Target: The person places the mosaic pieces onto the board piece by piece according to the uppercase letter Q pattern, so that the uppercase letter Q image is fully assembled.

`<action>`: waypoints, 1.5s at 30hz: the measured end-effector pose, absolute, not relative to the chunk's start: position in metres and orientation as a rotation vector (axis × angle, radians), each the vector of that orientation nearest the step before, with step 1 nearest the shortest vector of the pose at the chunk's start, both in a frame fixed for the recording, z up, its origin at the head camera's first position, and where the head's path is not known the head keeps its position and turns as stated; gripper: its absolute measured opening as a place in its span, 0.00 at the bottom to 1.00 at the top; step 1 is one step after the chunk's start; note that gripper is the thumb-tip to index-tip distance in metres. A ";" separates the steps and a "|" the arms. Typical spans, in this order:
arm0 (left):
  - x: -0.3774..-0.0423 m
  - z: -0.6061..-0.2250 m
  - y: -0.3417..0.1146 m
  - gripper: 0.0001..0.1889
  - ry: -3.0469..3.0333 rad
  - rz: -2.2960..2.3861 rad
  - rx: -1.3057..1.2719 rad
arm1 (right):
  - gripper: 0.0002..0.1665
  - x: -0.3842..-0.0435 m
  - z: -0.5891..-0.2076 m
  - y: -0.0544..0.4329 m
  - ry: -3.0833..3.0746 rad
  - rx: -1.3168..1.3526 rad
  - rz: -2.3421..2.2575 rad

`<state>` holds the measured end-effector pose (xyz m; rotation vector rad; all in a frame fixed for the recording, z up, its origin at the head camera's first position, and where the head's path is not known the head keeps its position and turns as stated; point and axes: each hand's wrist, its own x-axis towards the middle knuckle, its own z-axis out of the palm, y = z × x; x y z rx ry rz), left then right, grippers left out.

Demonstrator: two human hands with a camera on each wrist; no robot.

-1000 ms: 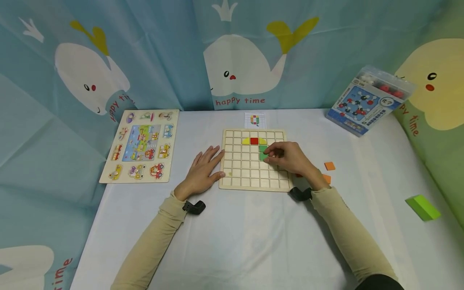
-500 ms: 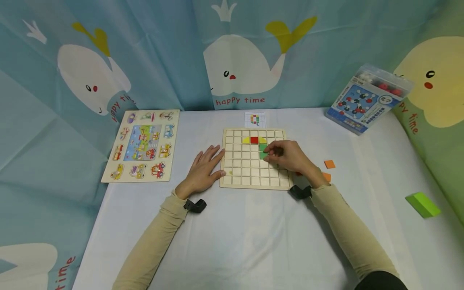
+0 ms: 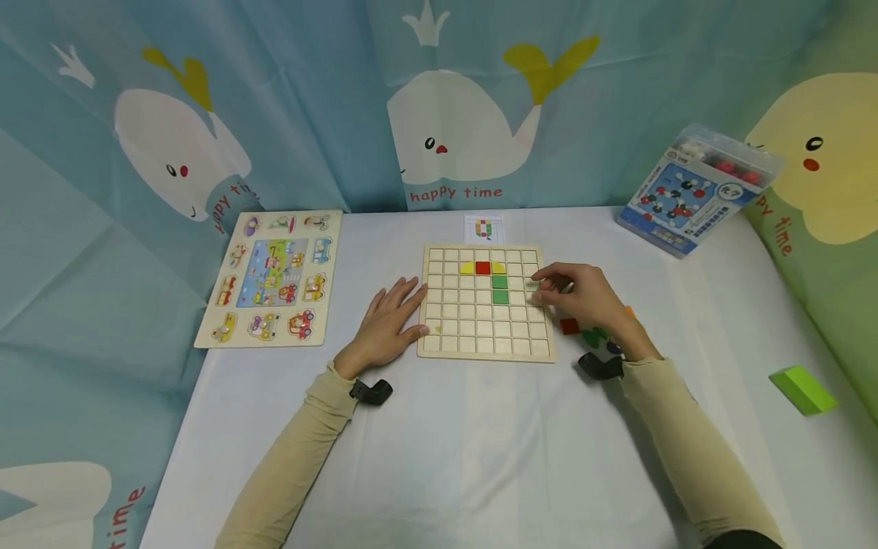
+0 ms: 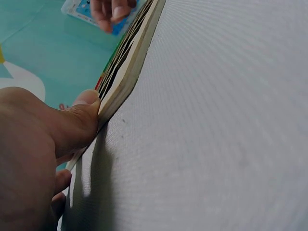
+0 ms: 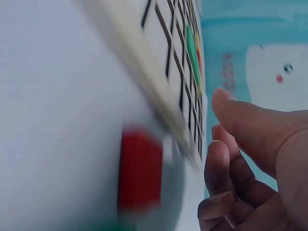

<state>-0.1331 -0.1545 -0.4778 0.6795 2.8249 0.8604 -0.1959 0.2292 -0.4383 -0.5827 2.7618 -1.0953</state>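
Note:
A wooden grid board (image 3: 456,347) lies on the white table. Set in its upper cells are a red tile (image 3: 483,268) with a yellow piece (image 3: 467,268) at each side, and two green tiles (image 3: 501,296) run down below the right yellow piece. My left hand (image 3: 384,328) rests at the board's left edge with fingers spread; in the left wrist view the thumb (image 4: 84,113) touches the rim. Over the right edge of the board hovers my right hand (image 3: 583,293), its fingers loosely bent and thumb apart. Nothing shows between them in the right wrist view.
A red block (image 3: 570,326) and green pieces (image 3: 595,336) lie right of the board, partly under my right arm. A pattern card (image 3: 483,228) is behind the board. A vehicle puzzle (image 3: 257,278) stands left, a boxed molecule set (image 3: 693,194) back right, a green block (image 3: 802,390) far right.
My right hand has let go of the lower green tile and moved right, uncovering both green tiles and the red block. My left hand has stayed at the board's edge.

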 end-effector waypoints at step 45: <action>-0.132 -0.478 -0.154 0.40 2.827 0.864 0.672 | 0.28 -0.171 -0.430 0.348 2.723 -0.159 -0.757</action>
